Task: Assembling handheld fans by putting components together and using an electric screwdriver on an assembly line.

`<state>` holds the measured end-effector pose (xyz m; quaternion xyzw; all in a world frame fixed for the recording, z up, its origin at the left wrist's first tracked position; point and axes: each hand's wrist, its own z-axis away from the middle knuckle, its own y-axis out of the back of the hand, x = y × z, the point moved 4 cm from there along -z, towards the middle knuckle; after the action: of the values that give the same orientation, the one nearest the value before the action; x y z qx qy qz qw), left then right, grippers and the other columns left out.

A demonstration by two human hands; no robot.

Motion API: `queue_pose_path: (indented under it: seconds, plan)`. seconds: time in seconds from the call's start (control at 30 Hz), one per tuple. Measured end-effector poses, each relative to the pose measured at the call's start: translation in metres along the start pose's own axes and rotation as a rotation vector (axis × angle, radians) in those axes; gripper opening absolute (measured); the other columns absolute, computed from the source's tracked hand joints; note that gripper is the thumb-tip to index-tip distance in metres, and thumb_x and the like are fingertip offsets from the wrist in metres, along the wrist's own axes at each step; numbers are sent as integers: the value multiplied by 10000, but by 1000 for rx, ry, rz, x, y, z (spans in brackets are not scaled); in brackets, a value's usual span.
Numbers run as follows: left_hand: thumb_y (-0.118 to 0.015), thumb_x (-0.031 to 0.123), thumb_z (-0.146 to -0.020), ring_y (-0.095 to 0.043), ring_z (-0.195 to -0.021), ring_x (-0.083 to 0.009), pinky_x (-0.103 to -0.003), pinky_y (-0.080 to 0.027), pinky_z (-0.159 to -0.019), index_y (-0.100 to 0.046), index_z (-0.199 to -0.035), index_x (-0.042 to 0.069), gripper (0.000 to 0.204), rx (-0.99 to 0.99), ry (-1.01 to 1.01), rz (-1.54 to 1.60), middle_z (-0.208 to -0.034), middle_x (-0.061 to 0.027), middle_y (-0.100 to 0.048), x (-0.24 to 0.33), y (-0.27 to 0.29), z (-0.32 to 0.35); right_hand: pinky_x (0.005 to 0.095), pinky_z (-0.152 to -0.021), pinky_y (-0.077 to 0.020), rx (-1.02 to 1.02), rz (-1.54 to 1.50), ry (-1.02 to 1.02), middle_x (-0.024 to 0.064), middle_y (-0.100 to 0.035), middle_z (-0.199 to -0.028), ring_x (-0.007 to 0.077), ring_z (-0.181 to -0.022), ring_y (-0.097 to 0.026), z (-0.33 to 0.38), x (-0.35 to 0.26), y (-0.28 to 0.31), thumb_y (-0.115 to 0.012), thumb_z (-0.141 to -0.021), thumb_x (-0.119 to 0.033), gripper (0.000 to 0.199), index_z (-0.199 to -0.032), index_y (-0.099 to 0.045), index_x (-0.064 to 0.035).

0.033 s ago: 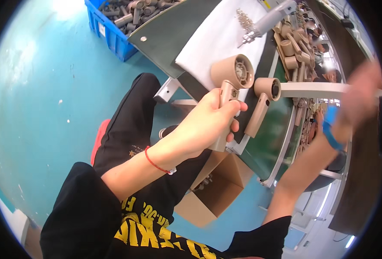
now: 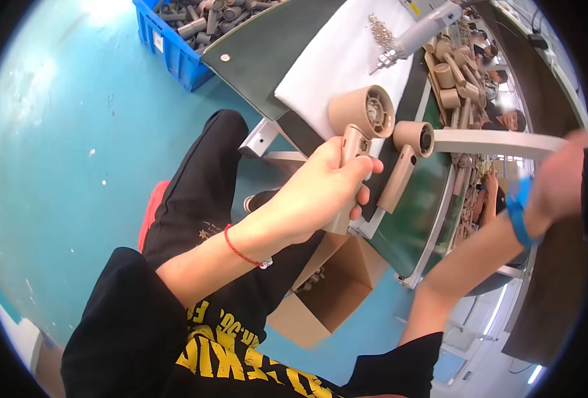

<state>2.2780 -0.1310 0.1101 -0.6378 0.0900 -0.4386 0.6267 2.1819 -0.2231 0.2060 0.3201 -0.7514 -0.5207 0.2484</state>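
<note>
My left hand [image 2: 330, 182] is closed around the handle of a beige handheld fan [image 2: 360, 113]. The fan's round head points up and away, its open face showing a wheel with spokes. Just right of it, a second beige handheld fan [image 2: 413, 139] lies at the table's edge, touched by neither hand. My right hand [image 2: 563, 179], below a blue wristband [image 2: 518, 212], is raised at the far right rim. It is blurred and partly cut off beside a dark object, so its fingers cannot be made out.
A grey electric screwdriver [image 2: 417, 40] lies over a white cloth [image 2: 314, 66] beside small screws [image 2: 380, 30]. Many beige fan parts [image 2: 450, 76] crowd the far right. A blue crate [image 2: 174, 60] of parts stands far left; an open cardboard box [image 2: 350, 285] sits below. People work beyond.
My right hand has moved down and slightly right, toward the view's rim. My left hand keeps its grip on the fan, nearly still.
</note>
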Motion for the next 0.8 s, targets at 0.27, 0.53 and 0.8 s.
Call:
queue_pose_path:
  seconds: [0.27, 0.53, 0.8]
  plan:
    - [-555, 163, -935, -491, -672, -65, -236, -439, -521, -494, -988, 36, 150, -19, 62, 66, -836, -4, -474, 2, 11, -2, 360, -1156, -178, -132, 13, -291, 189, -302, -1501, 294, -1415, -248, -17, 5, 27, -303, -1025, -250, 508, -1442, -291, 39]
    - [-544, 168, -945, -505, -666, -66, -231, -445, -521, -504, -992, 54, 129, -33, -23, 82, -850, -6, -503, -4, 12, -6, 438, -1126, -262, -138, -132, -25, 181, -442, -1425, 276, -1373, -352, -7, -21, -46, -368, -997, -377, 564, -1416, -372, 1]
    - [-521, 190, -934, -525, -618, -102, -256, -457, -512, -505, -925, 24, 167, -38, 44, 34, -744, -35, -520, 10, 16, 6, 416, -1131, -257, 227, -597, -297, 152, -508, -1369, 246, -1294, -449, -22, -1, 19, -230, -1022, -491, 662, -1340, -456, 44]
